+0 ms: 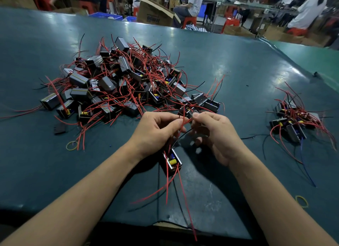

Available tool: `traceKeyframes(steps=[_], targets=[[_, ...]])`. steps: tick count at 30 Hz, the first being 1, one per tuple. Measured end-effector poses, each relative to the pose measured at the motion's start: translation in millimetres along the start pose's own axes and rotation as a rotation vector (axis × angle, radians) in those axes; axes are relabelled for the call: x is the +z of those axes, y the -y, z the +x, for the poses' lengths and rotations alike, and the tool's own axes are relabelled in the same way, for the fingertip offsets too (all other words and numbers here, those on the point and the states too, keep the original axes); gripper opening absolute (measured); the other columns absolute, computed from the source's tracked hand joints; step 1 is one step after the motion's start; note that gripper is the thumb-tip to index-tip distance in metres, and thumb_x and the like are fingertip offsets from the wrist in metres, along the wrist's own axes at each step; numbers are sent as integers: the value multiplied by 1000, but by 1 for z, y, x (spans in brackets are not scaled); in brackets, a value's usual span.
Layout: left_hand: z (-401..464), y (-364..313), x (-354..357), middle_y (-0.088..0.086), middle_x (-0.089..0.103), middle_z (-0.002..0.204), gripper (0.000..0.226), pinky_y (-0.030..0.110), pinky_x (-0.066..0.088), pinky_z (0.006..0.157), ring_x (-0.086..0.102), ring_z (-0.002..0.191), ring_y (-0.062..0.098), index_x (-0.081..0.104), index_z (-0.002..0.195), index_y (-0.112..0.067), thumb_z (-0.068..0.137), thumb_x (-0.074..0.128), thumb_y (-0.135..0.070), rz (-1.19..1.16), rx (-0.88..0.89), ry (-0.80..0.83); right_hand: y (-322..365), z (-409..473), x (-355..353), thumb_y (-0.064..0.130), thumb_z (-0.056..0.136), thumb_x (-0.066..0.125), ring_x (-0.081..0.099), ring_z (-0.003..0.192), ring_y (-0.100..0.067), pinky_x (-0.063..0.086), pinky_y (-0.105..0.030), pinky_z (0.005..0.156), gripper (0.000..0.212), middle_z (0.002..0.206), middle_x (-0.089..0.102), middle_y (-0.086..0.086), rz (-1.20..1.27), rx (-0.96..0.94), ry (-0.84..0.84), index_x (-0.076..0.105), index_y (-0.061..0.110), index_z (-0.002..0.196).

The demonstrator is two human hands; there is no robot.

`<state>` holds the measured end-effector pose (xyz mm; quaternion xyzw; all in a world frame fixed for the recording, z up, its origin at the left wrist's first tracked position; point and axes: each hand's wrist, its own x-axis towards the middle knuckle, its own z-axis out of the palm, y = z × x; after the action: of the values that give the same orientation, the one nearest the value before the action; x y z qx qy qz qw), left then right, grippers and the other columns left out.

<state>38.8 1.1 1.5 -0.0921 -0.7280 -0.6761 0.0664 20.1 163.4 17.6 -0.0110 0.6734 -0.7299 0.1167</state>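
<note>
My left hand (156,131) and my right hand (216,134) meet over the table's middle, each pinching red wires (184,123) between thumb and fingers. A small black box (172,160) with a yellow part inside hangs under my left hand, and its red wires trail toward the table's near edge. A black wire (180,136) runs between the two hands. What the right palm holds is hidden.
A large heap of black boxes with red wires (117,80) lies beyond my hands. A smaller pile (293,121) sits at the right. Yellow rubber bands (72,145) (301,201) lie on the green table (238,66). People sit on red stools at the back.
</note>
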Motion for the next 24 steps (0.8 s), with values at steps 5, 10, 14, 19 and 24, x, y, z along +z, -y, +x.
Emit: traceKeyframes(steps=[5,10,14,19,24], targets=[[3,1,-2,3,74,89,18,18,55,73,68,77,5,72,106,-1,92,60,-3,-18,-4,-26,-4,0,-4,14,91,67,63,56,-14,49,-26,42,11,69,66,-4,-107,-138,-27,65,12,80],[4,0,-4,2,73,76,16,20,55,62,65,68,12,74,99,-12,93,60,-7,-149,-93,-47,-2,-5,-4,29,82,69,69,72,-10,52,-20,55,10,80,73,1,-257,-371,105,73,21,85],[5,1,-4,4,68,67,15,19,48,52,52,49,12,74,97,-12,92,61,-6,-178,-113,-49,7,-7,-12,48,82,59,63,56,-16,46,-23,42,36,69,67,-5,-173,-139,146,72,14,81],[4,-1,-4,3,70,66,14,15,39,43,46,44,9,72,97,-13,93,60,-10,-131,-111,32,12,-10,-27,16,73,72,63,55,-16,49,-21,45,20,69,68,-11,-150,-94,248,68,2,87],[2,-4,-5,6,70,63,3,16,37,40,45,37,10,66,91,-11,89,64,-11,-113,-117,128,6,-5,-20,-1,87,62,69,65,-17,55,-22,55,10,72,71,-10,-92,-145,130,71,3,88]])
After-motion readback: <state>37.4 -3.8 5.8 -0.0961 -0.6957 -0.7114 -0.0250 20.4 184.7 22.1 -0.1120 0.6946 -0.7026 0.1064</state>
